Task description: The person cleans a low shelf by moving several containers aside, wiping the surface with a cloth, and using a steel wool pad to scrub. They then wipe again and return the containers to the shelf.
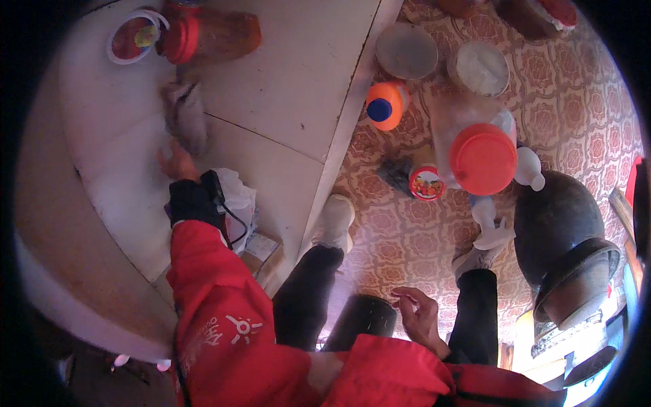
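My left hand (178,160), blurred, reaches over a pale panelled surface (274,76). Right by its fingers is a crumpled greyish cloth (187,117), also blurred; whether the hand grips it or only touches it cannot be made out. Beyond the cloth stands a clear jar of brownish contents with a red lid (183,38). A white-rimmed round tub (133,38) is beside that jar. My right hand (419,318) hangs low near my lap, fingers loosely curled and apart, with nothing in them. Close to it is a dark bucket (362,323).
On the patterned floor (386,239) stand a large red-lidded jar (483,158), an orange bottle with a blue cap (385,107), a small jar (427,183), white bottles (529,168) and round containers (407,51). A big dark pot (559,224) is at right. A small box (262,254) lies beside my left forearm.
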The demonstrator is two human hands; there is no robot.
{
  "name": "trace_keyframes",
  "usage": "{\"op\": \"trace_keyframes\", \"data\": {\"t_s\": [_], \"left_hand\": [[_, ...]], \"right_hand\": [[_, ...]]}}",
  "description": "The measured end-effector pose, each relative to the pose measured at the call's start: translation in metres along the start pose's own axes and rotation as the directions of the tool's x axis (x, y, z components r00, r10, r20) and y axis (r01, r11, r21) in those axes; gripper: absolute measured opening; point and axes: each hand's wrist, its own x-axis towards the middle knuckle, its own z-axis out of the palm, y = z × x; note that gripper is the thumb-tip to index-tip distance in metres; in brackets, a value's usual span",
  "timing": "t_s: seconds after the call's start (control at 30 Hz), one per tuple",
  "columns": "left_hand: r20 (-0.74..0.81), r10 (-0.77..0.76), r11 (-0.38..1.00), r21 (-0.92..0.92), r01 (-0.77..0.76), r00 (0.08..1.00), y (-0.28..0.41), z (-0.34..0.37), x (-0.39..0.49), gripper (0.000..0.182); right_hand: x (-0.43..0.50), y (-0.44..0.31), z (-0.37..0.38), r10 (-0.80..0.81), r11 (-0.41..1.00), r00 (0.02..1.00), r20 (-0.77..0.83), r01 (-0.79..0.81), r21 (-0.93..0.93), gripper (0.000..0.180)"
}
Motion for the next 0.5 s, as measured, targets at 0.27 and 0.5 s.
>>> {"op": "trace_keyframes", "data": {"t_s": [0.27, 0.5], "left_hand": [[0.246, -0.064, 0.906, 0.421, -0.047, 0.967, -0.022, 0.048, 0.062, 0.099], [0.301, -0.152, 0.972, 0.22, 0.086, 0.941, -0.034, 0.036, 0.044, 0.094]], "right_hand": [[0.01, 0.022, -0.019, 0.039, 0.992, 0.998, -0.047, -0.044, -0.115, 0.019], [0.013, 0.013, -0.016, 0.021, 0.993, 1.0, -0.016, -0.023, -0.115, 0.021]]}}
